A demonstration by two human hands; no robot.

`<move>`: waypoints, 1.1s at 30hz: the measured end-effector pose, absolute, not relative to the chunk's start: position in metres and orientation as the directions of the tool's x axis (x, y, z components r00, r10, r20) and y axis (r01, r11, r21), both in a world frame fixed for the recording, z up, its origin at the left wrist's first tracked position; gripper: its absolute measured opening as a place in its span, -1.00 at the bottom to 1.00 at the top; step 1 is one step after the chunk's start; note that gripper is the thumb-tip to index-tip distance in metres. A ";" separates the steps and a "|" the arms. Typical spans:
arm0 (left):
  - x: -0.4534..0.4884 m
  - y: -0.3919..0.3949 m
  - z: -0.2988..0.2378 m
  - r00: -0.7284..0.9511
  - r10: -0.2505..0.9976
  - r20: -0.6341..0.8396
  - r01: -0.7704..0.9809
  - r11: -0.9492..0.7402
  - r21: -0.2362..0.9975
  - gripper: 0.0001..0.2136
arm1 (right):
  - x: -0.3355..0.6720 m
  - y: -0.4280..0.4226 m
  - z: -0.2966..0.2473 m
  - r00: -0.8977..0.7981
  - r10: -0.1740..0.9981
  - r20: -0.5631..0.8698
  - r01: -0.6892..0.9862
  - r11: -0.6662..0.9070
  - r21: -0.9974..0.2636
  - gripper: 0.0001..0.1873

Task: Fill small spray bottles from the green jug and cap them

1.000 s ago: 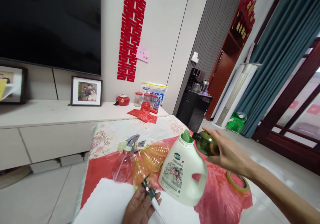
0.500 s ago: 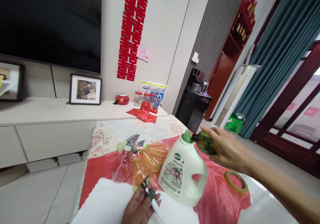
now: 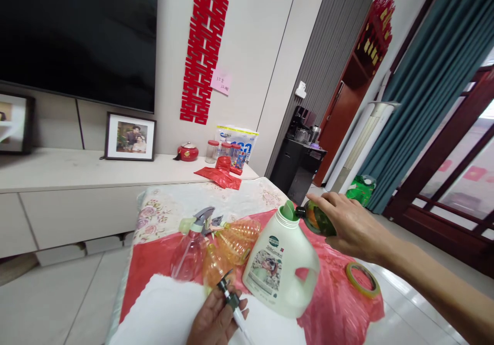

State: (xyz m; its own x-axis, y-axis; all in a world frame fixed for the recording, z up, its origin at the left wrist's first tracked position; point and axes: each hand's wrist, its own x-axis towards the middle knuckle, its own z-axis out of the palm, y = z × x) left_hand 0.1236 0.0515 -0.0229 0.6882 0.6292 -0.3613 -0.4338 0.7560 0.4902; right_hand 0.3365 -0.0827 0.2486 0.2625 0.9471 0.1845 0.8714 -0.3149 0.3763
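Observation:
My right hand [image 3: 349,224] is closed round a dark green bottle [image 3: 317,218], tipped on its side with its black neck at the mouth of a pale green detergent jug [image 3: 283,262]. The jug stands upright and uncapped, a green spout in its opening. Low in the view, my left hand [image 3: 218,314] grips a pump dispenser head [image 3: 231,298], black with a white tube. Whether liquid flows from the bottle I cannot make out. Left of the jug are a pink spray bottle [image 3: 189,255] and several orange bottles [image 3: 235,244], some lying down.
White paper [image 3: 154,309] and red plastic [image 3: 339,293] cover parts of the table with its flowered cloth [image 3: 154,214]. A roll of tape [image 3: 363,279] lies at the right. Behind, a white cabinet [image 3: 77,173] carries jars, a red pot [image 3: 188,152] and a framed photo [image 3: 130,137].
The view has shifted very slightly. Both hands keep their holds, and the green bottle stays tipped at the jug's mouth, perhaps tilted a touch more.

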 end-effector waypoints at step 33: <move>0.116 0.058 -0.029 0.748 0.580 -0.324 -0.412 0.787 0.459 -0.51 | 0.319 -0.070 0.266 0.228 0.959 0.166 0.793 -0.282 0.540 -0.16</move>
